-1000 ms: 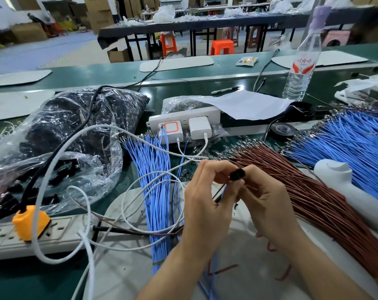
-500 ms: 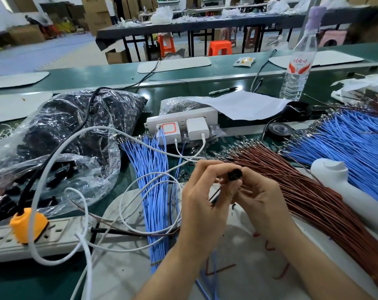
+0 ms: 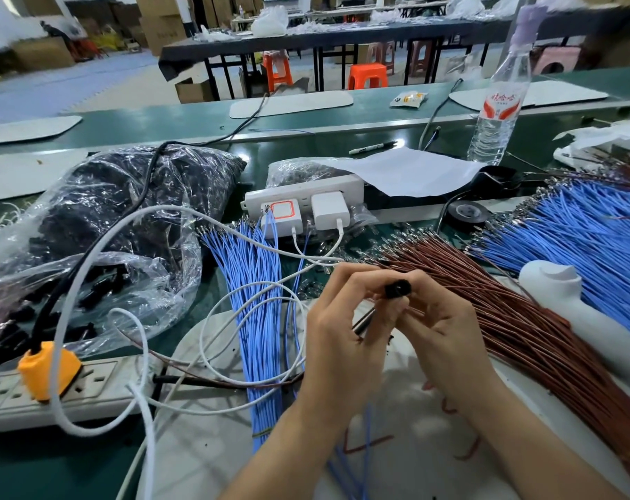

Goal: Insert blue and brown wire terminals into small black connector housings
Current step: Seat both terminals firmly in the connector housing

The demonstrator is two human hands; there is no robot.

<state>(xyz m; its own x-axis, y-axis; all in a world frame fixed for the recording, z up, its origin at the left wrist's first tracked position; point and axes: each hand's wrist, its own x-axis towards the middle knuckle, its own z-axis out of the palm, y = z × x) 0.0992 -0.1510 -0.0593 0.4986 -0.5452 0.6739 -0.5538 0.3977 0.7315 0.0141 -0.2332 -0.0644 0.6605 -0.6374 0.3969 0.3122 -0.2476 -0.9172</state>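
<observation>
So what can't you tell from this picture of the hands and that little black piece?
Head view, the only one:
1. Whether a wire is seated in the black connector: the left hand and right hand pinching it cover its back.
2. Metal tips on the brown wires: too small to make out.
3. What fills the plastic bag: glare and creases hide it.

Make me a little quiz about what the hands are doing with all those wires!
1. True or false: the left hand and right hand both pinch the black connector housing.
2. The plug in the near power strip is: A green, B orange, C pink.
3. Which colour is the wire bundle lying just right of the hands?
Key: 1 true; 2 B; 3 brown.
</observation>
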